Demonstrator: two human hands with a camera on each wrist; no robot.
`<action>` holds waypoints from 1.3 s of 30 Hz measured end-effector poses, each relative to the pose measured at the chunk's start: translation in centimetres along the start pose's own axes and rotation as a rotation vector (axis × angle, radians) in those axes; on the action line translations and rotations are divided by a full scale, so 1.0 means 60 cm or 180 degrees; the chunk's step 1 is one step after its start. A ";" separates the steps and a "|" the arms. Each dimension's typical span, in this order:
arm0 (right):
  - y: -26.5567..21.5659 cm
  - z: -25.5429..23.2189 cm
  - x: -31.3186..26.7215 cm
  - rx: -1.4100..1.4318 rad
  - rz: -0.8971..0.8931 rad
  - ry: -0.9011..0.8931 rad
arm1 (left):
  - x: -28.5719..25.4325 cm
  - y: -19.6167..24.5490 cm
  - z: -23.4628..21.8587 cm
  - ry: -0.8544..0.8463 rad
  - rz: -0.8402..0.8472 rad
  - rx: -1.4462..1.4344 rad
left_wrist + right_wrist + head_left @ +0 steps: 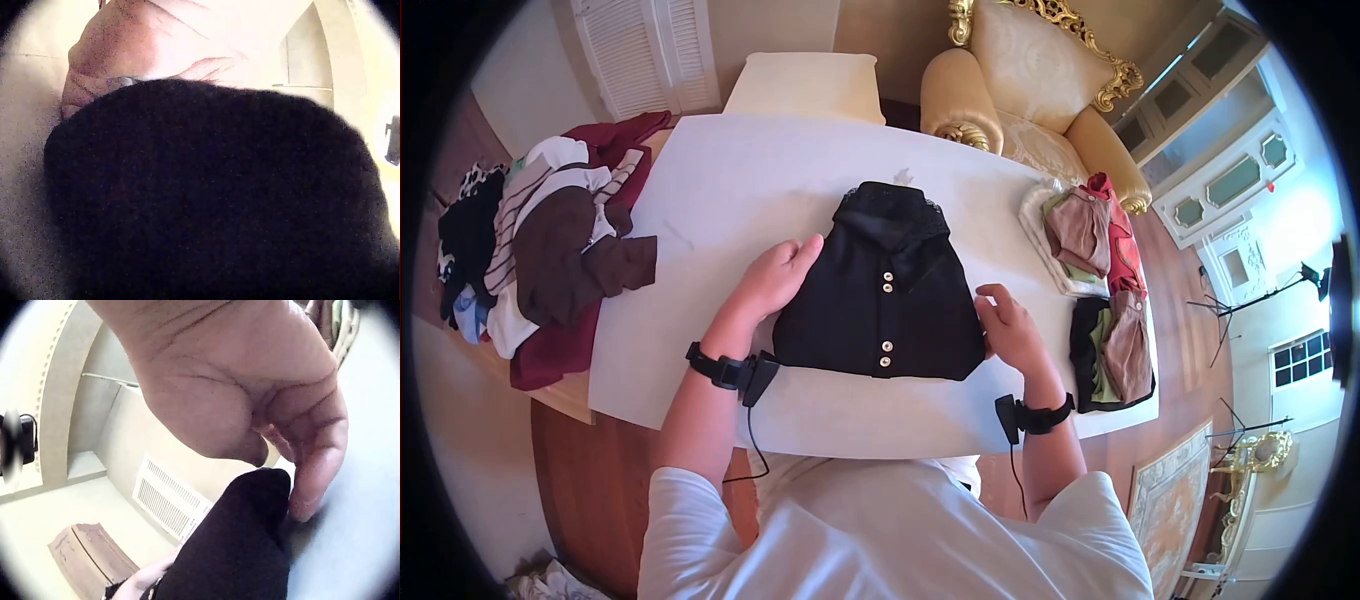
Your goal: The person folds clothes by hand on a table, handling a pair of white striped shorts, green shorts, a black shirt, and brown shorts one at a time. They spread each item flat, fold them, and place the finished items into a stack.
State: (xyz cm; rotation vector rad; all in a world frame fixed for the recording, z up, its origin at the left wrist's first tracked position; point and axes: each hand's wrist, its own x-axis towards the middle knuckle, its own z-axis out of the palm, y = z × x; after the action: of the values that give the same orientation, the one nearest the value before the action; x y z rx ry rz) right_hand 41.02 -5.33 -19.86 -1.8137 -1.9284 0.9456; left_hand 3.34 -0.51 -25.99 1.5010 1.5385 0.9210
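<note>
A black garment with a lace collar (890, 215) and gold-coloured buttons lies folded, front up, on the white table (700, 190). My left hand (778, 280) grips its left edge, thumb at the rim and the other fingers hidden by cloth. In the left wrist view black fabric (212, 187) covers most of that hand (162, 44). At the garment's right edge is my right hand (1012, 330), fingers bent. The right wrist view shows a fold of black cloth (244, 531) between the thumb and fingers of this hand (250, 387).
A loose pile of clothes (560, 240) lies at the table's left end. Folded clothes stand in two stacks on the right, one farther back (1080, 235) and one nearer (1125, 350). Beyond the far edge are a cream-covered seat (805, 88) and a gold armchair (1040, 80).
</note>
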 end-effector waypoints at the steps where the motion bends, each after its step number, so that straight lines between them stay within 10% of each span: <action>1: -0.002 0.002 -0.001 -0.0213 -0.0089 0.0120 | -0.006 0.007 0.000 -0.0044 -0.0019 0.0147; 27: -0.032 0.080 -0.091 0.2987 0.0396 0.0653 | -0.015 0.016 0.016 0.0306 0.0099 0.0389; 36: -0.010 0.025 -0.075 0.1994 0.0465 -0.0517 | -0.011 0.018 -0.005 0.0023 0.0055 0.0585; 39: -0.012 0.014 -0.043 0.1565 0.0271 -0.0011 | -0.004 -0.001 -0.017 -0.0298 -0.0175 -0.0719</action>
State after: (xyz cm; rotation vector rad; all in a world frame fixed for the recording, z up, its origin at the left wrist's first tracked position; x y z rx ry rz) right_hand 40.29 -7.98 -19.46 -1.6055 -1.4565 1.3122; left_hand 2.41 -0.75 -25.59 1.3163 1.3538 0.9452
